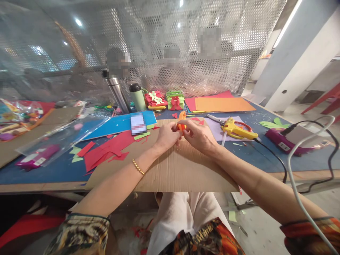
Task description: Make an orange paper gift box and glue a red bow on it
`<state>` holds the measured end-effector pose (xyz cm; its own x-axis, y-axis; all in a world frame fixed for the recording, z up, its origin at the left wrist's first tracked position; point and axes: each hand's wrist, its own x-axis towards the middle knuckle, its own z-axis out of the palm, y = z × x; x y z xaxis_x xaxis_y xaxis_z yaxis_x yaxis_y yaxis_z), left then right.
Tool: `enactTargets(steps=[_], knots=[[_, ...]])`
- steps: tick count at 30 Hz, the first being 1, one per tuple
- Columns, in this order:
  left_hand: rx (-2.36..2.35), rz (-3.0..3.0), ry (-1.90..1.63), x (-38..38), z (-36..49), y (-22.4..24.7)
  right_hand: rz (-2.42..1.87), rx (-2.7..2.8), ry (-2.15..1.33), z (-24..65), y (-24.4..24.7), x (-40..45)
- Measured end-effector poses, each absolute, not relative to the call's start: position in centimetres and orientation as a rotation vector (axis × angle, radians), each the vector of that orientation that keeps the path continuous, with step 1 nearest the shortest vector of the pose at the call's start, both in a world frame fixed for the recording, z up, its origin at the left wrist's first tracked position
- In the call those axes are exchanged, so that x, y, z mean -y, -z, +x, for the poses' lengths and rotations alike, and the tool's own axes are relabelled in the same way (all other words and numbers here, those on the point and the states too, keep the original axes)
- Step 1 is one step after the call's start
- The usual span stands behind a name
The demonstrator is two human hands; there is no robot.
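Both of my hands meet over a brown cardboard sheet [170, 173], with a small orange paper piece [182, 117] between them. My left hand [168, 136] pinches its left side. From the right, my right hand [200, 136] closes its fingers on the same piece. Part of the paper is looped, and the fingers cover its lower portion. Red paper scraps [106, 152] lie left of my left hand, beside a phone-like object [138, 124]. To the right of my right hand, a yellow glue gun [235, 128] rests across red-handled scissors [215, 119].
Behind my hands stand a steel flask [118, 95], a green bottle [137, 97], and red [156, 99] and green [175, 101] paper crafts. Orange paper sheets [225, 104] lie at the back right. Cables [290, 173] run from a purple power strip [288, 141] on the right.
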<state>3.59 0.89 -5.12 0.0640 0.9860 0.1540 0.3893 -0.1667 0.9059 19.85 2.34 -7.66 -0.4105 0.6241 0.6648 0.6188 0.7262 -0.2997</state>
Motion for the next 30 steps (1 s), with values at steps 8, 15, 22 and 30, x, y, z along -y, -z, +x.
enactTargets(steps=[8,15,22,30], knots=[[-1.416,1.703,-1.098,-0.8,3.6,5.3,-0.976,2.156,-0.004,19.9,7.7,-2.6],[-1.514,1.746,-1.047,-0.3,3.9,5.1,-1.047,2.212,0.100,20.0,7.4,-2.2],[-1.625,2.037,-1.027,-0.4,3.8,5.5,-1.153,2.297,0.249,20.9,6.3,-1.9],[-1.775,2.399,-0.712,-0.1,3.4,4.7,-1.192,2.375,0.188,21.0,5.9,-1.4]])
